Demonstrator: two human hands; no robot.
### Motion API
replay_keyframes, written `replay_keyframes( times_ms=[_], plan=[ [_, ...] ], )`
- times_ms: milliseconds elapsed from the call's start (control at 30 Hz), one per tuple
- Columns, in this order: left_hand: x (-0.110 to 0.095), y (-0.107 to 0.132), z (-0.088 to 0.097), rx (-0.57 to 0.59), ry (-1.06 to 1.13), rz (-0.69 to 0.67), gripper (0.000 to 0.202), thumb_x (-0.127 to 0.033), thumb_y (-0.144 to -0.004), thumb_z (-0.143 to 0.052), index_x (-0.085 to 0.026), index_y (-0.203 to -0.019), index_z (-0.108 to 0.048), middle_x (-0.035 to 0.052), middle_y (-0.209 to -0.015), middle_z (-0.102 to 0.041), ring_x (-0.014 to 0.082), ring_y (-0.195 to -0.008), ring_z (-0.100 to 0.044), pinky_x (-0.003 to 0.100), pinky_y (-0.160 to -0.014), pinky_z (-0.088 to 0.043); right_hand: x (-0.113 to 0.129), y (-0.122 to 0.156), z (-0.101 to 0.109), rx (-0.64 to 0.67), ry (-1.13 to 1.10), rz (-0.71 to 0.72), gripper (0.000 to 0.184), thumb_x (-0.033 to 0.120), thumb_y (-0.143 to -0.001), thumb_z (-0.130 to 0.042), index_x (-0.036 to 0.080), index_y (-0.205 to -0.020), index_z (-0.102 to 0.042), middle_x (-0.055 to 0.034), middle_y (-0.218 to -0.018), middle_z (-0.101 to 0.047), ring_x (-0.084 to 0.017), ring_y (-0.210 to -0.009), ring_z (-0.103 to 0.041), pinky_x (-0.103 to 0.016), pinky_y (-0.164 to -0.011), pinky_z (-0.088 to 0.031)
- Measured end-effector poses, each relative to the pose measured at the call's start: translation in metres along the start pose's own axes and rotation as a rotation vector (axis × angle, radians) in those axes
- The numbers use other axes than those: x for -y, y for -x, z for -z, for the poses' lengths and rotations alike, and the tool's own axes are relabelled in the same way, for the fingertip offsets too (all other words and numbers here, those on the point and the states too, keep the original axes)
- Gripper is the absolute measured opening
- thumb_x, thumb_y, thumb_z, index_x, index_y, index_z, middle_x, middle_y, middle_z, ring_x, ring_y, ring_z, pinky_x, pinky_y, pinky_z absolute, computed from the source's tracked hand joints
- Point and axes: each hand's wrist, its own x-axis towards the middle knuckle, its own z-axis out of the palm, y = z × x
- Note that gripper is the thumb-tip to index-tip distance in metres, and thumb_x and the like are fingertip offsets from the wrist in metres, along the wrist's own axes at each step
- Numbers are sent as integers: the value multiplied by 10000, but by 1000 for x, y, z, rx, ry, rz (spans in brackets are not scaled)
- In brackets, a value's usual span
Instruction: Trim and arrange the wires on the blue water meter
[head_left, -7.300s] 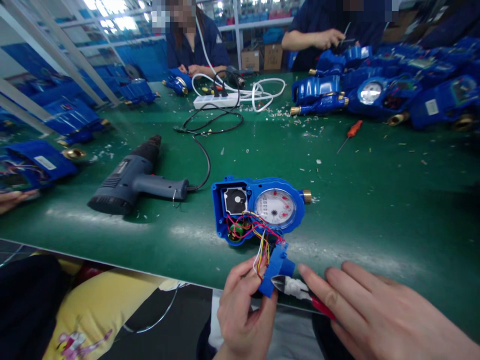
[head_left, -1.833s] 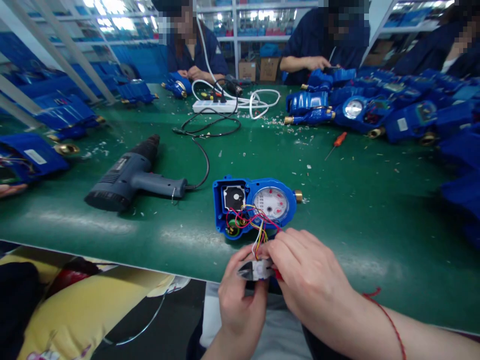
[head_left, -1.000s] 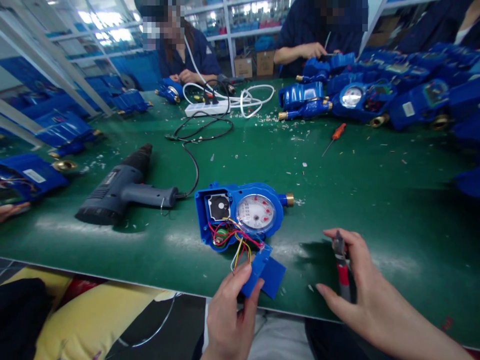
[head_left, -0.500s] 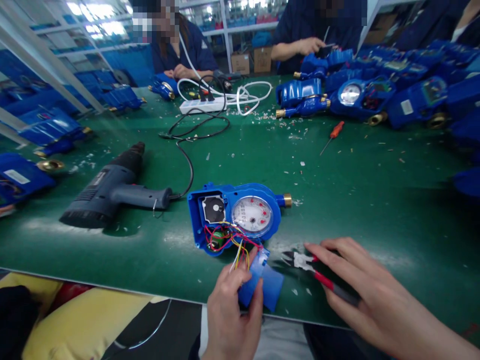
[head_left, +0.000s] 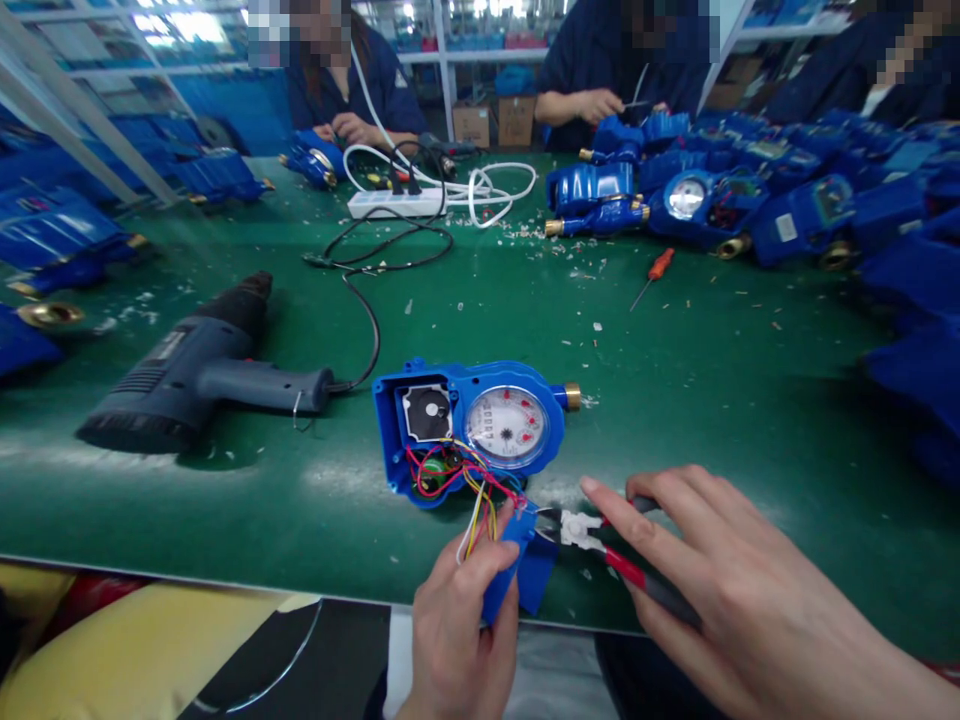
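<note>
A blue water meter (head_left: 469,372) lies with its housing open, showing a round dial, a black square part and red, yellow and white wires (head_left: 474,530). The wires run to a flat blue piece (head_left: 504,582), whose exact kind I cannot make out. My left hand (head_left: 466,625) pinches this piece between thumb and fingers at the table's front edge. In my right hand (head_left: 720,570) is a pair of diagonal cutters (head_left: 579,530) with red and black handles. Its parted jaws are at the blue piece's upper right edge; whether they touch it I cannot tell.
A grey heat gun (head_left: 202,375) lies at the left, its black cord running back toward a white power strip (head_left: 397,204). Farther right lies an orange screwdriver (head_left: 661,264). Many blue meters (head_left: 802,215) are heaped at the right. Co-workers sit across the green table (head_left: 480,290).
The cutters in my right hand have moved left to the blue piece. My left hand has tilted the piece, so it shows narrower. The view has shifted slightly.
</note>
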Motion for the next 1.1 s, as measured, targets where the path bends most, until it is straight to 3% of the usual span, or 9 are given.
replay_keyframes(
  times_ms=[200,367,500,700,1100],
  plan=[
    [1,1,-1,-19,35,-21,308,36,-783,-577,-137,-1036,-597,94,-1119,-710,167,-1049,-670,239,-900,-561,5,0,3,52,50,10,495,133,-788,-514,83,-1280,-531,-156,-975,-562,-284,-834,-533,-472,-623,-578],
    [3,7,-2,-80,53,-27,308,33,-765,-628,-129,-1026,-615,69,-987,-737,162,-971,-699,237,-913,-553,3,1,0,63,48,53,493,101,-770,-482,80,-1261,-522,-136,-921,-591,-268,-787,-589,-455,-623,-597],
    [4,11,0,-48,94,-15,330,48,-763,-608,-123,-1046,-603,105,-1066,-720,175,-960,-700,279,-900,-571,0,-1,-3,49,59,80,430,104,-776,-449,109,-1197,-537,-114,-885,-612,-256,-748,-630,-397,-565,-599],
    [4,8,0,-72,106,-67,297,55,-761,-619,-100,-1015,-611,93,-999,-726,159,-923,-701,261,-904,-563,-3,-3,-3,30,89,97,410,99,-774,-423,145,-1168,-522,-93,-878,-625,-238,-718,-650,-353,-529,-584],
    [3,4,0,-56,108,-82,280,55,-775,-610,-72,-1025,-607,146,-1125,-699,174,-1114,-647,224,-981,-511,-7,-5,4,31,94,133,354,104,-823,-388,160,-1147,-519,-72,-827,-623,-204,-655,-643,-282,-489,-532]
  ],
)
